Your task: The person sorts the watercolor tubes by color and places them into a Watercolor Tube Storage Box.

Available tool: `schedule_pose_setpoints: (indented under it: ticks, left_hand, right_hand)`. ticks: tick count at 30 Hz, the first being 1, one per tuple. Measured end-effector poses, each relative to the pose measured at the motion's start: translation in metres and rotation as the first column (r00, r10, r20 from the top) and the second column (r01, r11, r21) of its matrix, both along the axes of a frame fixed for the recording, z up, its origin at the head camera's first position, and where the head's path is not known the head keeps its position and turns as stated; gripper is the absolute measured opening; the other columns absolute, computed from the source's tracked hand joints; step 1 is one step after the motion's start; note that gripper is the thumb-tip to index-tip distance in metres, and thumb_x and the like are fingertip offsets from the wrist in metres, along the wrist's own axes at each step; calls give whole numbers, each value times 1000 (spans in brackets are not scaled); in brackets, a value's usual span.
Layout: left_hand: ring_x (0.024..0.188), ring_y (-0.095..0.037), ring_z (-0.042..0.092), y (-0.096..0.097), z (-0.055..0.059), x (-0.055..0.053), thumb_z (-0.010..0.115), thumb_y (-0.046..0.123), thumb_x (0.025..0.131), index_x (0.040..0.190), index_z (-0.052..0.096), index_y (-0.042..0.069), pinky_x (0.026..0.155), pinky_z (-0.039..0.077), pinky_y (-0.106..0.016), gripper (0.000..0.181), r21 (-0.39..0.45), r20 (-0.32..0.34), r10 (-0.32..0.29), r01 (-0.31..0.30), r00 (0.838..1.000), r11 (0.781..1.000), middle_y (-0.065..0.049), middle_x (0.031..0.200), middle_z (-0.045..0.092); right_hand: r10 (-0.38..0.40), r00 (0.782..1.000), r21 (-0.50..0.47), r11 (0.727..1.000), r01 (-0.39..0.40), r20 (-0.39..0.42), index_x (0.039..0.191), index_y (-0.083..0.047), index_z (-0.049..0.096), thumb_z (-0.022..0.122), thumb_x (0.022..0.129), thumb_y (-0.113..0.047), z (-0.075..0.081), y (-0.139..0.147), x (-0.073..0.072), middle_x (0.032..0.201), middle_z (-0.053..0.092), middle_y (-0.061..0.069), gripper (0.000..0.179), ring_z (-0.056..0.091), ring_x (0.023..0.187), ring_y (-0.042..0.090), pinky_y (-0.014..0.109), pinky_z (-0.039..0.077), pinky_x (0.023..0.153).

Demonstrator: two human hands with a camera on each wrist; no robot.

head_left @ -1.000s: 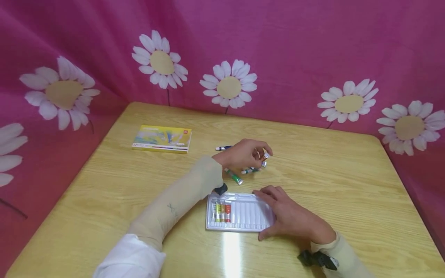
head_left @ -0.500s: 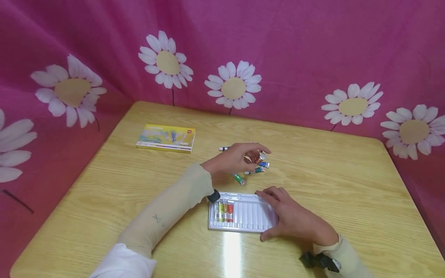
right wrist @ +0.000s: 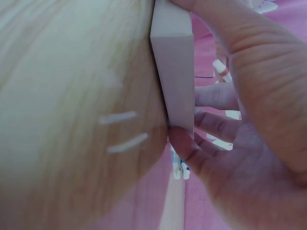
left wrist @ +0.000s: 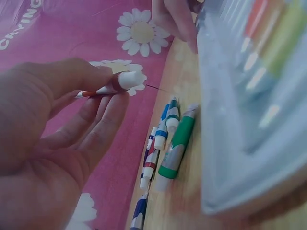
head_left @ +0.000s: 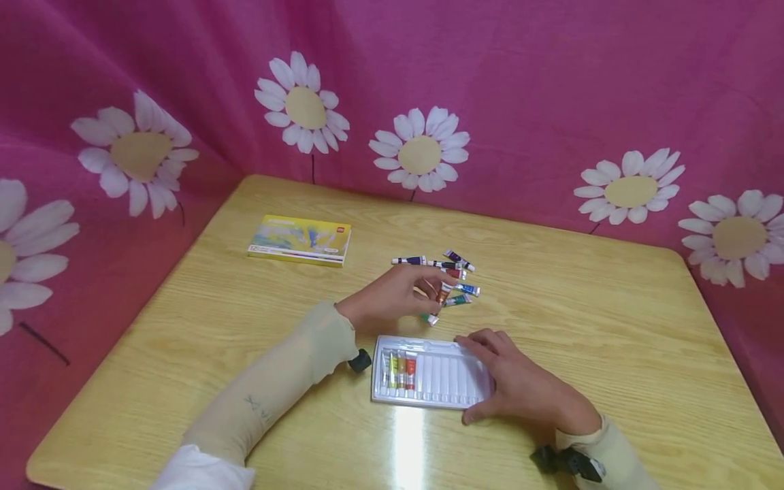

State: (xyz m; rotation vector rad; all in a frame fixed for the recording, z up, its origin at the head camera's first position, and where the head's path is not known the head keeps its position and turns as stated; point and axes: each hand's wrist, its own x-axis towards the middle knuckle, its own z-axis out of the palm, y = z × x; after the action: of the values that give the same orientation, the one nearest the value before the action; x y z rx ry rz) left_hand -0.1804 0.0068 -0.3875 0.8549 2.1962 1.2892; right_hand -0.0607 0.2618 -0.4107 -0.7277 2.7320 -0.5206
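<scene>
My left hand [head_left: 395, 292] pinches a small brown paint tube [head_left: 442, 294] between thumb and fingers. In the left wrist view the paint tube's white cap [left wrist: 132, 80] points away from the palm. This hand is above the table, just beyond the white plastic tray [head_left: 437, 403]. Several tubes lie in the tray's left slots, among them a yellow tube [head_left: 394, 373], an ochre tube [head_left: 401, 373] and a red tube [head_left: 411, 374]. My right hand [head_left: 520, 381] holds the tray's right end, thumb at the near side and fingers at the far side.
Loose paint tubes lie beyond the tray: a blue tube [head_left: 468, 290], a teal tube [head_left: 457, 300], a purple tube [head_left: 409, 260], a green tube [left wrist: 178, 143] and others. A yellow box [head_left: 300, 240] lies at the back left. A pink flowered cloth [head_left: 520, 102] hangs behind the table [head_left: 582, 306].
My left hand has drawn back from the loose tubes towards the tray, carrying the brown paint tube and uncovering several others. My right hand stays on the tray.
</scene>
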Motion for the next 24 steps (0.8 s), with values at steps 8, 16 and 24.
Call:
schedule_pose_setpoints:
  ticks: [8,16,24]
  left_hand:
    - [104,-14,67,-10,-6,12,77,16,94,130,66,19,101,54,-35,37,16,46,-86,86,995,996,5,108,72]
    - [99,-10,69,-16,-18,19,75,12,94,121,66,10,97,56,-26,28,13,31,-186,186,982,982,-1,112,74]
    - [95,-8,72,-23,-24,24,79,15,91,106,63,19,91,57,-25,23,-11,25,-167,167,986,986,2,109,73]
  right_hand:
    - [-2,1000,-2,1000,2,-1,155,-14,46,87,65,-70,0,0,-1,149,47,5,114,46,134,23,47,49,111]
    - [-9,1000,8,1000,8,23,155,-15,46,85,65,-72,1,-1,-1,149,47,5,114,46,134,23,48,49,112]
    - [-19,999,16,1000,19,34,156,-17,45,84,64,-74,0,-2,0,149,46,5,115,45,135,23,48,49,112]
